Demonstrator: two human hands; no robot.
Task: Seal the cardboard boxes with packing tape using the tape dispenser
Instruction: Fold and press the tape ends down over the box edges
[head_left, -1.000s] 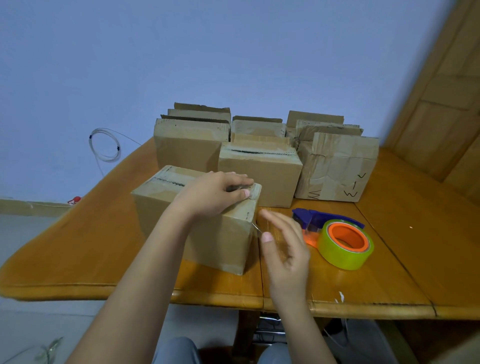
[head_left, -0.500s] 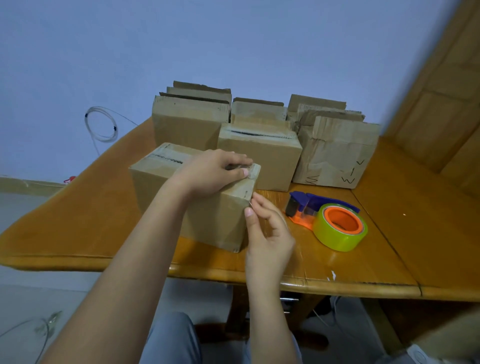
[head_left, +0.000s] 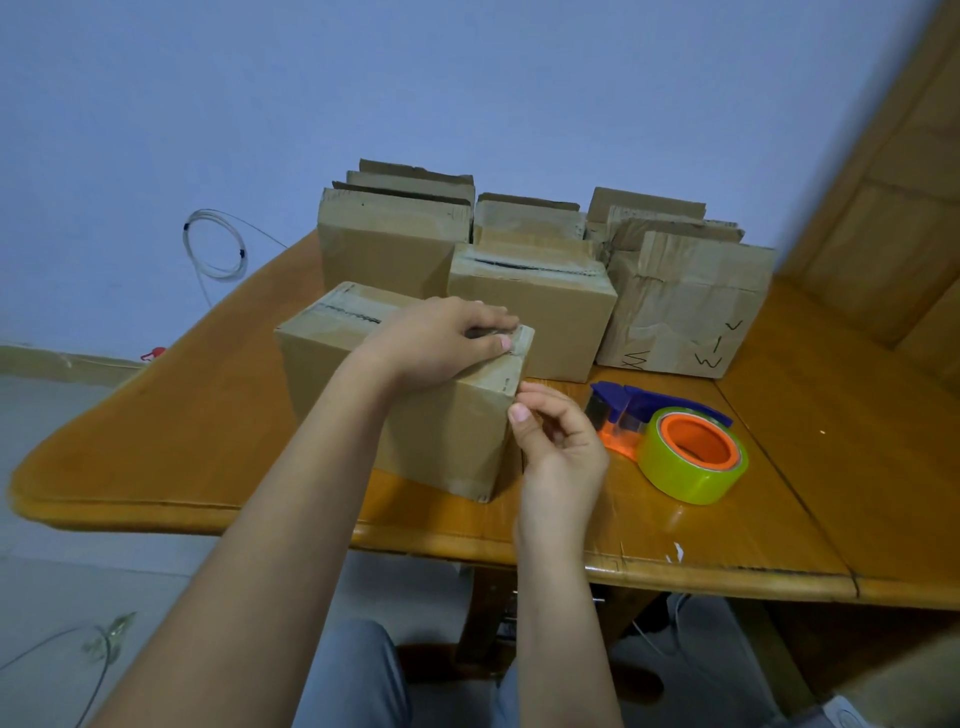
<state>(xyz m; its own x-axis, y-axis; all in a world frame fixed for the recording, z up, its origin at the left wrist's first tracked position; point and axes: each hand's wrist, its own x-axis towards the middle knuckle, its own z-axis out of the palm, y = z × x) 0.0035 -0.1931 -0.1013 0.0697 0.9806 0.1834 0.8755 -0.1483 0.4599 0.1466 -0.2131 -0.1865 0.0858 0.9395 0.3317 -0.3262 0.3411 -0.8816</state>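
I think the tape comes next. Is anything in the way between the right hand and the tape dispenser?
Nothing visible. Only bare table lies between the right hand, which is at the box's corner, and the tape dispenser just to its right.

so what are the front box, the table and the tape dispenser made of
Front box: brown cardboard, matte, creased and scuffed at its corners.
Table: looks like wood under glossy orange-brown varnish; plank seams and a chipped edge show.
Tape dispenser: seemingly hard plastic, smooth, blue and translucent orange; its roll is shiny yellow-green tape on an orange core.
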